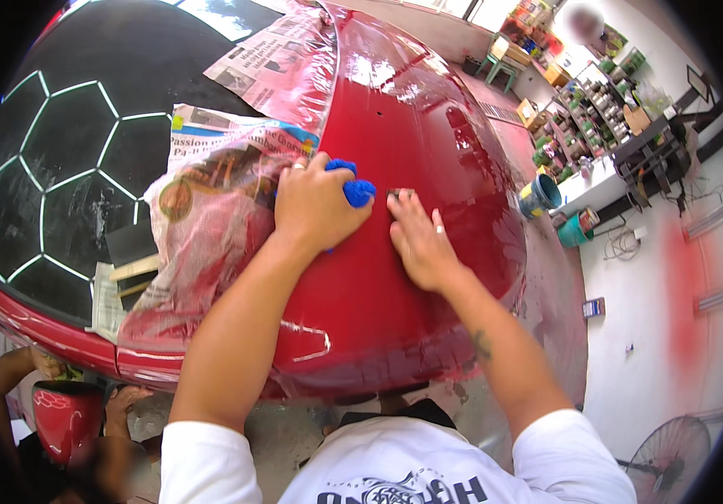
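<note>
Both my arms reach over a glossy red car panel (353, 286), likely the hood. My left hand (315, 202) is closed around a bunched blue cloth (360, 193), close to the newspaper edge. To its right, my right hand (420, 239) lies flat on the panel with fingers stretched out. A small dark thing (395, 195) shows at its fingertips, too little of it to name. Red-dusted newspaper (210, 202) covers the strip between the panel and the dark windshield (84, 185), which reflects bright hexagon lines.
At lower left, another person's hand (126, 401) is beside a red side mirror (67, 420). A cluttered shelf of cans (588, 118) stands at right, near a blue bucket (539, 196) and a teal bucket (575, 228). A fan (672, 454) is at lower right.
</note>
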### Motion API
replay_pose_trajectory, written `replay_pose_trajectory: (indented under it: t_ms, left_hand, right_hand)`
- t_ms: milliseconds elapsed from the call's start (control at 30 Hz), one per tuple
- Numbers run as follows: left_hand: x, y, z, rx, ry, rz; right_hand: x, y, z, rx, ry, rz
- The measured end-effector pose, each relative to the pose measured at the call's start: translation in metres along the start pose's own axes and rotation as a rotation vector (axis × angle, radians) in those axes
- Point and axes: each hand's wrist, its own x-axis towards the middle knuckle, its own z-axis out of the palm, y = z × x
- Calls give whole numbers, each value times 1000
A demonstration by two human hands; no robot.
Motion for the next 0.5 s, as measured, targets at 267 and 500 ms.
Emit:
replay_pose_trajectory:
  t_ms: [267,500]
  left_hand:
    - [10,3,-2,-126,38,53]
    - [-6,-4,-10,-76,-12,69]
  right_hand:
    - [356,205,11,-55,-15,44]
    - [477,193,17,198,118,90]
